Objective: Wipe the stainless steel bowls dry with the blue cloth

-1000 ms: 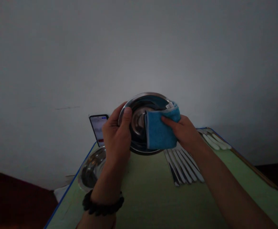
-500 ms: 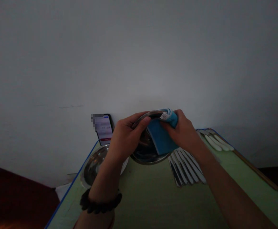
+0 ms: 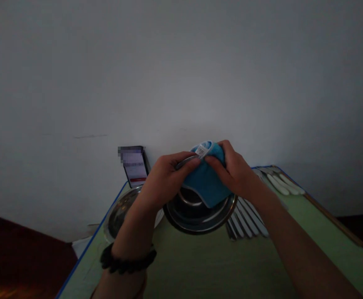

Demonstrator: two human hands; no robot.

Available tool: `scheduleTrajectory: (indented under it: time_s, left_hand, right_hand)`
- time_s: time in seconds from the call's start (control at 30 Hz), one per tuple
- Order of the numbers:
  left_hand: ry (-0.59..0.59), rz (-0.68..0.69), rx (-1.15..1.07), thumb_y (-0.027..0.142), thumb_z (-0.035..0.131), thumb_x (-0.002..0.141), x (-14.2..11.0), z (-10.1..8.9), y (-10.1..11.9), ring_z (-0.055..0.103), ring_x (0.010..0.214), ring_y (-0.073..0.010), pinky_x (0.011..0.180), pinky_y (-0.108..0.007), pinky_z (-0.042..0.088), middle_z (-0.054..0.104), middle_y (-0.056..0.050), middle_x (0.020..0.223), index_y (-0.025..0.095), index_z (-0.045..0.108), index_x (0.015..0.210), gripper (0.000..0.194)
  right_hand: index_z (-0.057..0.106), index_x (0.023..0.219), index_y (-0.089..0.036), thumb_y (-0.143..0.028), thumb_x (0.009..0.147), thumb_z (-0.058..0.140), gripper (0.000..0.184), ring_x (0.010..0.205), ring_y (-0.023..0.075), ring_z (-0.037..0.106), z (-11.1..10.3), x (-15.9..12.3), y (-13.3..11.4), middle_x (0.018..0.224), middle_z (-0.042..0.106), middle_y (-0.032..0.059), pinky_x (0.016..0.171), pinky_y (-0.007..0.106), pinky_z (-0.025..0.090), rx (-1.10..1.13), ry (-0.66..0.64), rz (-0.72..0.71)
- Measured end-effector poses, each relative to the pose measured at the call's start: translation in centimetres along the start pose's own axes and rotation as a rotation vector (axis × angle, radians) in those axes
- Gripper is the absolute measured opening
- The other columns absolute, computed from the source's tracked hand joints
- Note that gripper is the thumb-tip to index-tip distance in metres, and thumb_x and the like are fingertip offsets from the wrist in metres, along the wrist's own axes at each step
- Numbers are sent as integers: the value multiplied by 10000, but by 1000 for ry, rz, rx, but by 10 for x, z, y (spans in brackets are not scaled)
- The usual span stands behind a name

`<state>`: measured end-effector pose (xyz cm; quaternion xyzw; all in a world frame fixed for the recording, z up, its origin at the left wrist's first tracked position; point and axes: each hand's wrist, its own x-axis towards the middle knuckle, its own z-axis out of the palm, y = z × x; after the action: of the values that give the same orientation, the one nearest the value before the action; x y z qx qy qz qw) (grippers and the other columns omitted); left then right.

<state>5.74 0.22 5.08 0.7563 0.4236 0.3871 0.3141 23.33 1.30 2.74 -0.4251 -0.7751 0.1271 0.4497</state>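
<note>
- Green table (image 3: pixel 196 265) beneath raised bowl (image 3: pixel 196 226).
- Left hand (image 3: pixel 164 182): fingers closed, pinching bowl's rim.
- Right hand (image 3: pixel 239 172): closed on cloth (image 3: pixel 208 187), draped inside bowl.

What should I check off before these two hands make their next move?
1. Left hand grips the held bowl by its rim: ok.
2. Right hand has hold of the blue cloth: ok.
3. Inside of the held bowl fully in view: not ok, the blue cloth covers part.
4. Other bowl empty: cannot tell, the left forearm hides part.
5. Phone propped up behind the other bowl: ok.
</note>
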Motion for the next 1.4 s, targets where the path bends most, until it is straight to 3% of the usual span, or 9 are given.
scheduleTrajectory:
  time_s: [0.2,0.4,0.5,0.67,0.8,0.87,0.97,1.13,1.4]
  left_hand:
    - [112,16,-1,414,537,796,-1,-2,9,624,793,-171,659,-254,494,695,-16,985,247,633,1094,355]
    - [176,12,15,402,537,795,-1,0,9,634,794,-184,653,-259,499,710,-11,882,249,654,1060,328]
    - [280,-2,-61,405,561,772,0,0,5,636,755,-187,627,-264,505,709,-26,829,221,669,1026,331]
    - [689,105,-237,414,508,806,5,11,1,625,852,-163,714,-263,508,669,-19,989,235,597,1101,357]
    - [906,181,-275,378,461,842,8,30,4,563,1023,-163,881,-278,453,605,-21,1102,217,534,1135,343]
    - [871,186,-287,353,448,849,8,37,6,548,1051,-165,904,-282,439,590,-21,1125,222,513,1141,327]
    - [782,184,-325,304,474,828,8,35,6,543,1069,-176,906,-295,442,576,-13,1163,249,482,1164,340]
    - [610,119,-351,271,525,771,7,16,-1,570,1036,-199,879,-322,463,623,-8,1100,255,529,1123,352]
    - [348,-70,-346,279,542,749,5,4,2,629,753,-168,618,-259,502,684,-24,911,219,579,1085,343]
  right_hand:
    - [375,932,-213,-440,832,479,268,698,162,535,-2,3,10,793,543,14,608,274,382,-74,60,-76]
    - [362,903,-218,-522,827,414,317,618,183,528,10,1,10,695,536,7,536,277,334,-148,133,84]
    - [369,896,-220,-543,816,412,336,620,187,524,12,1,8,691,537,9,541,285,334,-123,226,162]
    - [409,813,-221,-556,779,449,340,676,180,535,20,4,4,722,558,23,582,294,401,184,436,436]
    - [490,965,-196,-437,738,541,335,731,191,593,35,4,1,880,623,65,631,324,478,755,309,675]
    - [518,997,-172,-352,731,555,323,729,190,618,38,3,1,910,646,79,668,338,496,962,201,728]
    - [557,968,-158,-312,718,578,294,758,195,636,33,2,5,908,669,80,720,352,496,970,143,682]
    - [575,968,-180,-331,718,583,293,828,208,618,14,2,18,934,671,67,734,372,484,604,101,495]
    - [615,908,-195,-351,740,561,235,714,215,607,-7,3,27,807,673,45,636,360,466,227,-22,380]
